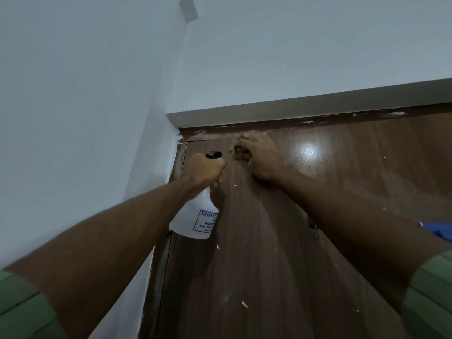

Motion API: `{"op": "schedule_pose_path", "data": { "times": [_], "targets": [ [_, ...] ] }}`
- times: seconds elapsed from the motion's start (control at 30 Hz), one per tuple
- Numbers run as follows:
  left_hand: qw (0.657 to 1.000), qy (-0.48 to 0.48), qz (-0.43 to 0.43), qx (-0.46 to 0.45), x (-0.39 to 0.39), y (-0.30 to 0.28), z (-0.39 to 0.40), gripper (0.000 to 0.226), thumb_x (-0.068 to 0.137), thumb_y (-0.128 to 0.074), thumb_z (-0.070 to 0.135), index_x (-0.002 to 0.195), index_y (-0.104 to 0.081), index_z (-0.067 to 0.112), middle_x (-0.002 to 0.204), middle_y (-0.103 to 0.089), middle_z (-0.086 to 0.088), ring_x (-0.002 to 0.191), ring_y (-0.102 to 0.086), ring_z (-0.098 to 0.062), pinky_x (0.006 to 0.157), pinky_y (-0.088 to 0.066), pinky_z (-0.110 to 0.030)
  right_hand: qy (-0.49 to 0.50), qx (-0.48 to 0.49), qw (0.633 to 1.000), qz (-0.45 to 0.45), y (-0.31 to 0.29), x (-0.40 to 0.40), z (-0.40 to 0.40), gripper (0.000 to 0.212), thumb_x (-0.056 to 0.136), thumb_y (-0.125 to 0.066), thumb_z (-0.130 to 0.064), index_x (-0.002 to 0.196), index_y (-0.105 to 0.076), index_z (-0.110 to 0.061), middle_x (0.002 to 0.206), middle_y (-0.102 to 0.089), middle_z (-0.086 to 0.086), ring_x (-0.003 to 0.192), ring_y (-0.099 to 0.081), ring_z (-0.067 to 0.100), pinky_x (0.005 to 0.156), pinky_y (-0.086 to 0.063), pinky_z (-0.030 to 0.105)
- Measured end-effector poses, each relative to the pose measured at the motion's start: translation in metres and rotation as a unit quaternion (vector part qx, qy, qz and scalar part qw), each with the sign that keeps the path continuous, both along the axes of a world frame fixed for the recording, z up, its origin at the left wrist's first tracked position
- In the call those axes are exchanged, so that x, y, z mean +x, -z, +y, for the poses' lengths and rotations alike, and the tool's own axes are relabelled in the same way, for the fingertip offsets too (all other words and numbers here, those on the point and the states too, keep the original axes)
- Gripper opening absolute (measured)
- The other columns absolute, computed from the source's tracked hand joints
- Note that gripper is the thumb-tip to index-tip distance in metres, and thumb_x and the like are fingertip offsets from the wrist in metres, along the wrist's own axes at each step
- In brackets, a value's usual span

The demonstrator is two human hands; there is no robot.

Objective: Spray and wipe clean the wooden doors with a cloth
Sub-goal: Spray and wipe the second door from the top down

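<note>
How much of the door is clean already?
Not much looks done: the door has white specks low down and smears along its top edge. Now the right hand presses a cloth near the top, while the left hand holds the spray bottle. Most remains.

A pale blue-white wall (73, 118) fills the left side and meets a second wall (305, 45) above the doorway at a corner. A grey lintel strip (293, 104) runs under that upper wall. At the right edge, a blue object (437, 231) shows only in part; what it is cannot be told.
</note>
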State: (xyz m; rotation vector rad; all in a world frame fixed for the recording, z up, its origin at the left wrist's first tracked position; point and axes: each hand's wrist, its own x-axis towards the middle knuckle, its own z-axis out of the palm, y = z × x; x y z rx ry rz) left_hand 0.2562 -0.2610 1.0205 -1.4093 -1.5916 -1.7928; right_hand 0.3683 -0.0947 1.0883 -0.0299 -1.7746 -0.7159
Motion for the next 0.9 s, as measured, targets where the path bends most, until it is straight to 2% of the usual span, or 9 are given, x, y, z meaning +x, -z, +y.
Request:
{"op": "schedule_pose_path", "data": {
  "times": [0.1, 0.13, 0.2, 0.27, 0.43, 0.57, 0.7, 0.77, 0.9],
  "targets": [
    [1.000, 0.011, -0.026, 0.006, 0.000, -0.002, 0.001, 0.026, 0.102, -0.059, 0.019, 0.087, -0.072, 0.003, 0.070, -0.072, -0.011, 0.050, -0.062, -0.013, 0.044, -0.045, -0.021, 0.001, 0.087, 0.982, -0.170, 0.020, 0.005, -0.004, 0.052, 0.083, -0.067, 0.001, 0.131, -0.068, -0.020, 0.139, -0.059, 0.002, 0.130, -0.042, 0.020, 0.104, -0.032, 0.029],
    [0.999, 0.016, -0.031, 0.008, 0.000, -0.003, 0.001, 0.024, 0.102, -0.059, 0.019, 0.088, -0.071, 0.003, 0.072, -0.072, -0.011, 0.055, -0.064, -0.016, 0.045, -0.046, -0.021, 0.002, 0.081, 0.984, -0.159, 0.011, 0.009, -0.004, 0.052, 0.085, -0.066, 0.001, 0.132, -0.067, -0.022, 0.140, -0.058, 0.001, 0.130, -0.043, 0.020, 0.106, -0.036, 0.031],
    [0.999, 0.029, -0.038, 0.004, -0.002, -0.005, 0.001, 0.020, 0.101, -0.061, 0.016, 0.089, -0.071, 0.003, 0.075, -0.072, -0.012, 0.064, -0.066, -0.020, 0.046, -0.047, -0.022, -0.016, 0.009, 0.999, -0.051, -0.016, 0.011, -0.002, 0.047, 0.087, -0.062, 0.000, 0.128, -0.068, -0.023, 0.133, -0.061, 0.002, 0.125, -0.048, 0.023, 0.109, -0.041, 0.044],
    [0.999, 0.023, -0.029, -0.016, -0.005, -0.004, 0.005, 0.018, 0.100, -0.062, 0.017, 0.091, -0.070, 0.003, 0.074, -0.071, -0.010, 0.061, -0.064, -0.017, 0.047, -0.046, -0.022, -0.018, -0.061, 0.997, 0.034, -0.033, 0.010, 0.001, 0.050, 0.085, -0.058, 0.001, 0.128, -0.066, -0.023, 0.132, -0.060, 0.003, 0.124, -0.048, 0.028, 0.108, -0.041, 0.046],
    [0.999, -0.030, -0.008, -0.032, -0.016, 0.005, 0.007, 0.019, 0.100, -0.065, 0.021, 0.090, -0.069, 0.006, 0.068, -0.066, -0.004, 0.050, -0.057, -0.010, 0.049, -0.046, -0.022, -0.008, -0.051, 0.998, 0.033, -0.034, 0.004, 0.009, 0.053, 0.086, -0.058, -0.002, 0.132, -0.062, -0.028, 0.137, -0.057, -0.002, 0.126, -0.046, 0.029, 0.103, -0.044, 0.045],
    [1.000, 0.002, 0.003, -0.030, -0.023, 0.005, 0.003, 0.022, 0.102, -0.063, 0.021, 0.089, -0.071, 0.006, 0.070, -0.071, -0.005, 0.040, -0.053, -0.004, 0.043, -0.045, -0.019, 0.000, -0.033, 0.998, 0.051, -0.019, -0.009, 0.008, 0.054, 0.086, -0.063, -0.005, 0.134, -0.063, -0.029, 0.140, -0.057, -0.002, 0.129, -0.047, 0.028, 0.111, -0.034, 0.041],
    [1.000, 0.007, 0.001, 0.009, -0.027, 0.003, 0.002, 0.025, 0.105, -0.061, 0.023, 0.092, -0.071, 0.004, 0.071, -0.071, -0.007, 0.037, -0.055, -0.004, 0.040, -0.044, -0.018, 0.004, 0.081, 0.984, -0.159, 0.026, -0.032, 0.003, 0.065, 0.081, -0.067, -0.005, 0.142, -0.059, -0.027, 0.149, -0.052, -0.002, 0.140, -0.042, 0.023, 0.115, -0.030, 0.034],
    [1.000, 0.000, 0.003, 0.012, -0.027, 0.003, -0.002, 0.027, 0.105, -0.061, 0.024, 0.090, -0.071, 0.004, 0.069, -0.071, -0.007, 0.036, -0.054, -0.003, 0.039, -0.044, -0.017, 0.028, 0.095, 0.969, -0.225, 0.018, -0.026, -0.001, 0.070, 0.083, -0.066, -0.001, 0.147, -0.056, -0.028, 0.156, -0.047, -0.003, 0.144, -0.037, 0.019, 0.113, -0.030, 0.032],
    [1.000, -0.006, 0.004, 0.020, -0.033, 0.004, -0.010, 0.023, 0.098, -0.061, 0.018, 0.083, -0.072, 0.005, 0.074, -0.076, -0.012, 0.040, -0.055, -0.006, 0.045, -0.048, -0.023, 0.016, -0.002, 0.999, -0.052, -0.027, -0.026, -0.011, 0.050, 0.086, -0.063, -0.010, 0.133, -0.064, -0.028, 0.139, -0.058, -0.002, 0.130, -0.048, 0.026, 0.109, -0.039, 0.041]
  ]
}}
